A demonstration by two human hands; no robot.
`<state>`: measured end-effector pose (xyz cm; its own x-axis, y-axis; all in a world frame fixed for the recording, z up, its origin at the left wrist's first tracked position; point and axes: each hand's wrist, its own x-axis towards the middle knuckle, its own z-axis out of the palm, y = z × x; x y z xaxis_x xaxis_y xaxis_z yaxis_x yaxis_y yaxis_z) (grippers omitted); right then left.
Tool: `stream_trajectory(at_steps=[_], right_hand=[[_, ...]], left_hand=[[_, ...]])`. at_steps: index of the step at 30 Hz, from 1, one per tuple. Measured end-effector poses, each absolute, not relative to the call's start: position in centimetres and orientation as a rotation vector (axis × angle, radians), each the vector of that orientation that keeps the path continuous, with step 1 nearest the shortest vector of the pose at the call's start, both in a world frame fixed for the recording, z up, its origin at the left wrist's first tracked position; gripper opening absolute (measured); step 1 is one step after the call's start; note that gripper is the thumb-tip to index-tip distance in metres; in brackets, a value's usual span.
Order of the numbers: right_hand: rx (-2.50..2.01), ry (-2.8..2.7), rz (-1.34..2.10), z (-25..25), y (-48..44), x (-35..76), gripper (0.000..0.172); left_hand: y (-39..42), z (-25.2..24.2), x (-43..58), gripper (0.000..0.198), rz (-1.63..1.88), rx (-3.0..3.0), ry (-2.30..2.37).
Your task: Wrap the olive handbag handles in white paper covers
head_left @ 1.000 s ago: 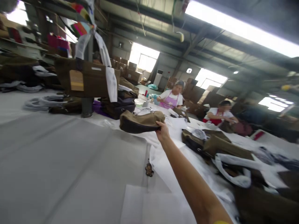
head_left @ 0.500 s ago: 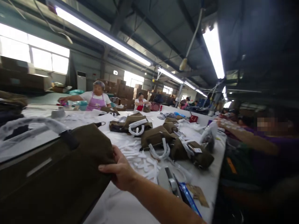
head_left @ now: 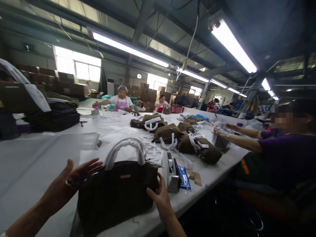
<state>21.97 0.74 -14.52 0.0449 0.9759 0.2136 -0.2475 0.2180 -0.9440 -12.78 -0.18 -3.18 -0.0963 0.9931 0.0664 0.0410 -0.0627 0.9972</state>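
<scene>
A dark olive handbag [head_left: 116,194] stands upright on the white table in front of me, its two handles [head_left: 128,146] wrapped in white padding. My right hand [head_left: 160,196] grips the bag's right end, thumb on the front face and fingers round the side. At the other end, my left hand [head_left: 74,176] is open, fingers stretched out beside the top left corner. A small light label [head_left: 125,176] shows near the bag's top edge. Just behind my right hand is a grey tape dispenser [head_left: 170,171], with a blue packet [head_left: 184,177] beside it.
Several olive bags [head_left: 168,133] with wrapped handles lie mid-table near loose white strips [head_left: 154,148]. More bags are stacked [head_left: 54,113] at left. A co-worker in purple [head_left: 283,148] reaches over the right edge; another in a pink apron [head_left: 120,104] works opposite.
The handbag has moved from the left to in front of me and now stands upright. My left hand has come into view. My right hand stays on the bag's right end. The view has swung left.
</scene>
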Motion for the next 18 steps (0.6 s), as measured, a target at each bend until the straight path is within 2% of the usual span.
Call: stream_trajectory(at_steps=[3,6,9,11,14,18], right_hand=[[-0.916,-1.083,1.054,-15.3,0.7,22.7,0.076],[-0.936,-1.100,0.968,-15.3,1.1,22.9,0.063],[-0.951,-1.112,0.881,-15.6,0.8,22.6,0.048],[-0.947,-1.136,0.861,-15.9,0.3,22.4,0.036],[-0.932,-1.180,0.844,-16.3,-0.2,22.4,0.025],[-0.973,-1.178,0.793,-16.4,0.0,22.5,0.028]], left_hand=[[-2.2,-1.2,-11.9,0.073,1.246,1.235,1.277],[-3.7,0.7,-10.4,0.057,1.089,1.857,1.728],[-4.1,1.1,-8.5,0.054,0.726,2.395,1.960],[-3.8,0.5,-7.5,0.054,0.585,2.451,2.032],[-3.0,-0.5,-6.7,0.049,0.602,2.385,2.088],[-2.7,-0.8,-6.3,0.040,0.641,2.217,2.170]])
